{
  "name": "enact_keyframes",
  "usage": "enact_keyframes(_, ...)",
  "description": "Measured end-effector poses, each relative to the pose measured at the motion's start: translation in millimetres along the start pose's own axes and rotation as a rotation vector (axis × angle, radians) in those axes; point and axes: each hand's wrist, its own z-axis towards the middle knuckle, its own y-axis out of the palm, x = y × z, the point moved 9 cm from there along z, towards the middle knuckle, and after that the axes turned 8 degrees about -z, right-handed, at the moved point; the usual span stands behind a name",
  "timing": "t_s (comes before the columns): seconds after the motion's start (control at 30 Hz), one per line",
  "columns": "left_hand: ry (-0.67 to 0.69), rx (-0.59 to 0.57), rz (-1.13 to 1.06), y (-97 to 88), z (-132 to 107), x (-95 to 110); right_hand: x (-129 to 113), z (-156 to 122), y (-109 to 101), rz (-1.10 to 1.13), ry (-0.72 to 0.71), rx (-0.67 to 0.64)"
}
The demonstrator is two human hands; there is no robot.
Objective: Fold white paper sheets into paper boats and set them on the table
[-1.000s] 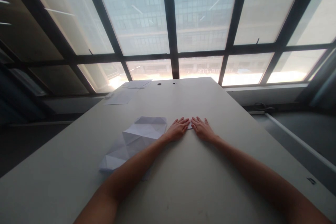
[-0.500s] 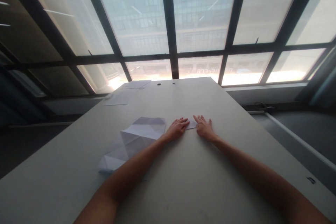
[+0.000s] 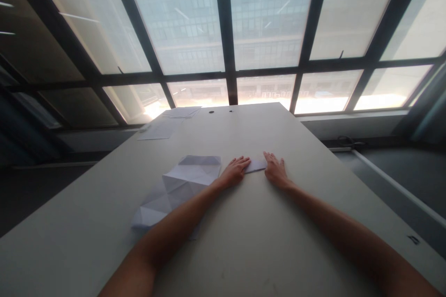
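A small folded piece of white paper (image 3: 255, 165) lies flat on the white table (image 3: 240, 232) between my hands. My left hand (image 3: 235, 171) rests on its left end, fingers stretched out and the palm down; that end of the paper is hidden beneath it. At the paper's right end is my right hand (image 3: 276, 171), with its fingers extended and its thumb side against the edge. Left of my left forearm lies a larger creased sheet of white paper (image 3: 188, 181), partly covered by the arm.
Flat sheets of paper (image 3: 162, 128) lie at the table's far left corner. Two small dark holes (image 3: 211, 112) mark the far end of the tabletop. A small dark mark or object (image 3: 413, 240) sits near the right edge. Large framed windows (image 3: 265, 18) stand beyond.
My right hand has slid a little to the right, so more of the folded paper shows between my hands. The left hand has stayed nearly in place.
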Motion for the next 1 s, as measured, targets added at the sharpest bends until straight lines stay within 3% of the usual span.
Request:
enact_keyframes(0.2, 0.059, 0.117, -0.013, -7.5, 3, 5, -43, -11, -24, 0.022, -0.297, 0.154)
enact_keyframes(0.4, 0.140, 0.297, -0.140, -22.7, -1, 6, -50, -15, -20, -0.028, -0.314, 0.085)
enact_keyframes(0.63, 0.171, 0.193, -0.149, -12.7, 0, 10, -46, -14, -16, 0.030, -0.333, 0.035)
enact_keyframes(1.0, 0.212, 0.207, -0.208, -18.2, 0, 13, -52, -17, -13, 0.018, -0.385, -0.053)
